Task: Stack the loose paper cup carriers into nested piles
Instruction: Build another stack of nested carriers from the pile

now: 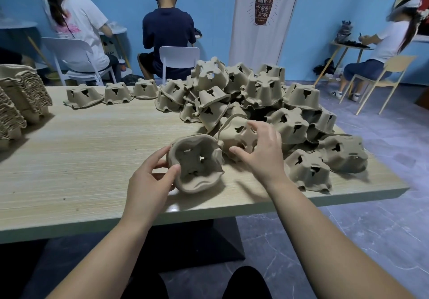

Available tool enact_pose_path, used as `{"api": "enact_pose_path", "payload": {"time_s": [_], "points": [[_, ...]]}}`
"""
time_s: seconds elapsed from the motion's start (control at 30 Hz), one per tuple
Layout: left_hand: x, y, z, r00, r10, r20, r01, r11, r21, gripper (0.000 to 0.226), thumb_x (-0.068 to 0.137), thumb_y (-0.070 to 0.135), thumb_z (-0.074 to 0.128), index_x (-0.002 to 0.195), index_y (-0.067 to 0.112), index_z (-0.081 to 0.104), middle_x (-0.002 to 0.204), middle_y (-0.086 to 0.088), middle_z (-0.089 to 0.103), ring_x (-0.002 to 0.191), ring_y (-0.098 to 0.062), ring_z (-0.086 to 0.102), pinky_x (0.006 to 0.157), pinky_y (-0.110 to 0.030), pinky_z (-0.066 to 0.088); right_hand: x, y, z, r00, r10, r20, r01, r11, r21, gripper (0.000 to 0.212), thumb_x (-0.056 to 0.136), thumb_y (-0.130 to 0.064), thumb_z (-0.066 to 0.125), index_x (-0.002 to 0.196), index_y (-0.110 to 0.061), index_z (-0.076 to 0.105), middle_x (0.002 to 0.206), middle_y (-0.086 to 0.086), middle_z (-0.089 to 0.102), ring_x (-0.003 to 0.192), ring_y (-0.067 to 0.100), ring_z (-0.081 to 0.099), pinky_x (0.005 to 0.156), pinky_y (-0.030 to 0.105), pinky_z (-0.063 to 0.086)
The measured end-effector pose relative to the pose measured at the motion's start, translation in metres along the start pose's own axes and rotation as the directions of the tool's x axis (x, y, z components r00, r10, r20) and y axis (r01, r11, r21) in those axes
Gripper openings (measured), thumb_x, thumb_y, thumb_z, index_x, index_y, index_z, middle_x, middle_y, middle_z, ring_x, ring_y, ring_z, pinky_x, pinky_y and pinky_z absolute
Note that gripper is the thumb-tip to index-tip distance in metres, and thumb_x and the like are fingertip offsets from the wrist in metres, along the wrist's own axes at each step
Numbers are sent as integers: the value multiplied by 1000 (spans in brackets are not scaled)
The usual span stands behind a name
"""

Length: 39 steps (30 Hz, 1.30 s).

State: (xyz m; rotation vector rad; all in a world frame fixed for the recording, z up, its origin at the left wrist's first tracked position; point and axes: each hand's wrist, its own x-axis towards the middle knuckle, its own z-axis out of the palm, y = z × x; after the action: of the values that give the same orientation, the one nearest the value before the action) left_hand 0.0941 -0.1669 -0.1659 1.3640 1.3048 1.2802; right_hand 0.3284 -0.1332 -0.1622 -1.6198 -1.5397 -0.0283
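A brown pulp cup carrier (197, 164) is tilted so its hollow side faces me, near the table's front edge. My left hand (151, 178) grips its left rim, thumb on the inside. My right hand (260, 152) curls its fingers and thumb round a second carrier (236, 133) lying just behind and to the right of the first. A big loose heap of carriers (255, 99) covers the right half of the table. Nested stacks of carriers (21, 96) stand at the far left.
Three single carriers (116, 93) sit in a row along the wooden table's (81, 147) back edge. Three people sit at other tables behind, with white chairs (178, 59) close to the far edge. My knees show under the table.
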Motion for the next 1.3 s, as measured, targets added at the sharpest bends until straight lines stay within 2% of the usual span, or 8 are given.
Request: {"api": "enact_pose_path", "payload": {"time_s": [0.2, 0.33, 0.5, 0.67, 0.87, 1.0, 1.17, 1.3], "points": [[2, -1, -6, 1000, -4, -20, 4, 1000, -11, 43, 88, 15, 67, 109, 52, 61, 100, 8, 68, 79, -13, 71, 84, -47, 57, 16, 13, -5, 991, -5, 135, 10, 999, -40, 57, 77, -16, 74, 129, -19, 52, 118, 2, 60, 112, 19, 52, 93, 23, 36], [4, -2, -3, 1000, -19, -15, 19, 999, -36, 41, 88, 15, 67, 119, 43, 61, 102, 7, 67, 81, -13, 71, 82, -45, 58, 10, 12, -25, 968, 165, 192, -194, 970, 146, 55, 77, -20, 76, 128, -24, 53, 107, -6, 59, 103, 11, 55, 90, 22, 41], [1, 1, 5, 1000, -8, 18, 8, 999, -46, 43, 88, 13, 67, 104, 52, 60, 101, 6, 67, 78, -13, 70, 78, -42, 59, -12, 8, -48, 877, 305, 371, -475, 668, 572, 33, 85, -15, 67, 109, -34, 57, 103, -1, 64, 95, 12, 63, 81, 35, 57], [-5, 1, 15, 997, 0, 71, 4, 999, -50, 43, 88, 13, 67, 104, 52, 62, 98, 9, 67, 77, -15, 71, 79, -44, 59, -34, 13, -39, 795, 387, 468, -607, 514, 606, 28, 90, -19, 59, 118, -25, 58, 117, 3, 61, 102, 15, 63, 86, 38, 55], [-3, 3, 22, 995, 6, 98, -1, 999, -45, 42, 87, 12, 67, 106, 49, 62, 95, 9, 67, 76, -14, 71, 79, -43, 59, -46, 6, -35, 880, 387, 277, -476, 698, 536, 62, 80, -51, 58, 135, -25, 47, 128, -3, 54, 118, 11, 53, 103, 40, 44], [-5, 4, 26, 993, 7, 118, -2, 999, -48, 41, 87, 15, 68, 109, 49, 62, 98, 8, 67, 78, -14, 71, 80, -42, 59, -52, -6, -35, 918, 333, 216, -394, 831, 393, 82, 75, -50, 67, 145, -27, 29, 132, -12, 36, 121, 2, 38, 99, 21, 30], [-6, 5, 25, 995, 6, 104, 1, 998, -65, 42, 89, 12, 66, 105, 50, 61, 99, 6, 66, 78, -12, 71, 78, -38, 59, -49, 4, -33, 946, 324, -1, -305, 891, 338, 39, 86, -35, 65, 122, -24, 57, 120, -11, 56, 109, 3, 53, 93, 20, 41], [-8, 4, 21, 998, -6, 65, 11, 997, -77, 40, 89, 13, 65, 114, 43, 62, 101, 8, 67, 79, -8, 70, 75, -35, 59, -49, 15, -44, 927, 355, -120, -303, 898, 319, 6, 91, -21, 60, 87, -24, 63, 80, -17, 62, 76, -7, 57, 70, 8, 40]]}}
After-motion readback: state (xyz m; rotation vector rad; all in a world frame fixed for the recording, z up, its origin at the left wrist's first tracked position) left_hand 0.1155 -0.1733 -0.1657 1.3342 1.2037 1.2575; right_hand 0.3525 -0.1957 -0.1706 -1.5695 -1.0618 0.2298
